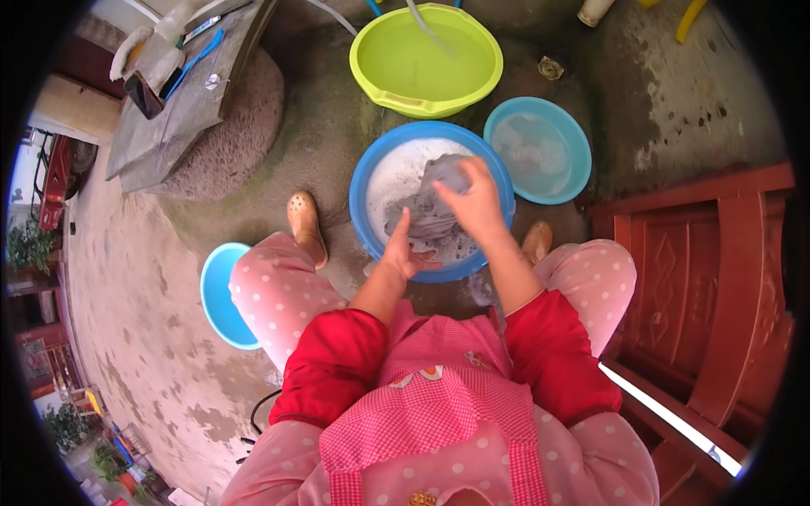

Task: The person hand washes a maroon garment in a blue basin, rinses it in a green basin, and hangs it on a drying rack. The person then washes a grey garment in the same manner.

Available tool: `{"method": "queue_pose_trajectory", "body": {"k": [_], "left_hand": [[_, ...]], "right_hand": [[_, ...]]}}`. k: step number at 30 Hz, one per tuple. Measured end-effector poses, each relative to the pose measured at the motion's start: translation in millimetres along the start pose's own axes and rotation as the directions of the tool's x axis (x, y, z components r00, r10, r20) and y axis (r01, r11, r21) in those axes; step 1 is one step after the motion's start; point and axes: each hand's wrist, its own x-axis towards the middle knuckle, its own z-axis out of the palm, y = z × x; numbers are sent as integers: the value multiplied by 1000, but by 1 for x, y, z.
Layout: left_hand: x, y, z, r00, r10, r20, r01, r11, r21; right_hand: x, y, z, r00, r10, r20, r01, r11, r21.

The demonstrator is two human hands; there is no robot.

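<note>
A wet grey cloth (431,212) lies bunched in a round blue plastic basin (361,190) filled with white suds (393,167). My right hand (471,196) grips the upper right part of the cloth, thumb and fingers bent around a raised fold. Over the near rim, my left hand (410,252) has its fingers spread. Its thumb points up beside the cloth's lower left edge; whether it touches the cloth is hard to tell. The basin stands on the wet concrete floor between my feet.
Beyond it sits a yellow-green basin (424,63) of water with a hose in it. A teal basin (538,148) with cloudy water is at the right, a light blue basin (228,294) by my left knee. Red wooden doors (664,272) flank the right; a stone slab (190,114) bears a phone (144,95).
</note>
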Motion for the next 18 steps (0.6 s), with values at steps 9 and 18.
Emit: {"method": "queue_pose_trajectory", "body": {"k": [9,18], "left_hand": [[68,-10,-19,523,421,741,-199,906,-374],[111,2,-29,352,303,885,28,942,-334]], "right_hand": [[-74,-11,50,903,-413,118,429,864,-263],[-51,28,64,966,-227,-123,203,962,-181]]}}
